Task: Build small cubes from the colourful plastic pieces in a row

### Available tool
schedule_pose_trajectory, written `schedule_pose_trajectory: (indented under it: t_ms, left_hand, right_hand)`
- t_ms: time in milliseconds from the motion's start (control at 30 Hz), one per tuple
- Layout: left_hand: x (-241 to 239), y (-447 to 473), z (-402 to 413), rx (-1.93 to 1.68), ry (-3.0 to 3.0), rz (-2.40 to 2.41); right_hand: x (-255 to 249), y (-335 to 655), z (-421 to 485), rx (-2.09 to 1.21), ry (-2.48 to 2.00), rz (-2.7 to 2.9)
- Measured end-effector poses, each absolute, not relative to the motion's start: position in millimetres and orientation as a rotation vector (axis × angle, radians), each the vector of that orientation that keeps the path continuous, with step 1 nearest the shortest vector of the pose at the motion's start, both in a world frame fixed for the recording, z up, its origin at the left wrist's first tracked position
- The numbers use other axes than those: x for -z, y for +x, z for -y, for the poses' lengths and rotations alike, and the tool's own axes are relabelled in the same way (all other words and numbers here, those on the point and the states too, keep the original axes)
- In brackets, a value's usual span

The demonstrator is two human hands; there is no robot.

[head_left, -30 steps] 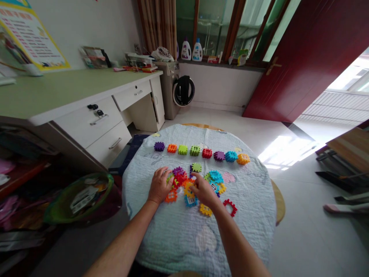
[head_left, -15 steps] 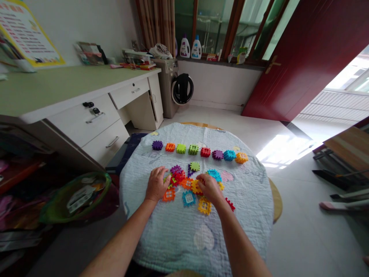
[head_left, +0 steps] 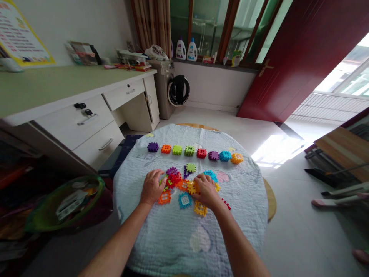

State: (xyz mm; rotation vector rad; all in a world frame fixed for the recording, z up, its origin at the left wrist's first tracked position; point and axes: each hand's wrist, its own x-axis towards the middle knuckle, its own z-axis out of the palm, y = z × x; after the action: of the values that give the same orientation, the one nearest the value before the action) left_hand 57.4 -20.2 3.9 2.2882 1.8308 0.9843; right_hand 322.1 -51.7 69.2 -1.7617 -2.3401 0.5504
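Loose toothed plastic building blocks lie in a heap on the cloth-covered round table. My left hand rests at the heap's left side with fingers apart, beside red blocks, a purple block and a partly covered green one. My right hand has its fingers bent onto a yellow building block, partly hiding it. Close by are a blue window block, an orange window block, a yellow window block and a blue block.
Beyond the heap runs a row of several thicker block stacks, from a dark purple one to a yellow one. A desk and a basket stand left. Behind are a washing machine and a red door.
The view has turned slightly, shifting the scene left. My right hand's fingers lie a little further over the yellow block. My left hand stays beside the heap, and the row of stacks is unchanged.
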Motion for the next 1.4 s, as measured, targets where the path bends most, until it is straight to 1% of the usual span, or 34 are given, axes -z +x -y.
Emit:
schedule_pose_trajectory:
  t_ms: [400, 767, 1067, 1167, 1300, 1400]
  left_hand:
    - [-2.9, 56.6, 19.4, -0.984, 2.263, -1.799]
    - [-4.8, 57.2, 19.4, -1.003, 2.229, -1.787]
    - [-6.7, 57.9, 19.7, -0.973, 2.219, -1.79]
    - [-6.8, 57.4, 19.5, -0.964, 2.218, -1.785]
    - [-5.0, 55.1, 19.5, -0.981, 2.224, -1.758]
    - [-2.1, 52.4, 18.4, -1.005, 2.248, -1.738]
  right_hand:
    - [-68.0, 334.2, 42.0, -0.523, -1.757, 2.189]
    - [-72.5, 314.7, 38.9, -0.541, -1.761, 2.458]
    - [-71.8, 312.4, 33.4, -0.488, -1.742, 2.534]
    - [-71.3, 311.3, 33.6, -0.463, -1.708, 2.484]
    - [-75.2, 331.9, 33.9, -0.429, -1.657, 2.305]
    - [-78.1, 374.1, 28.3, -0.398, -1.665, 2.208]
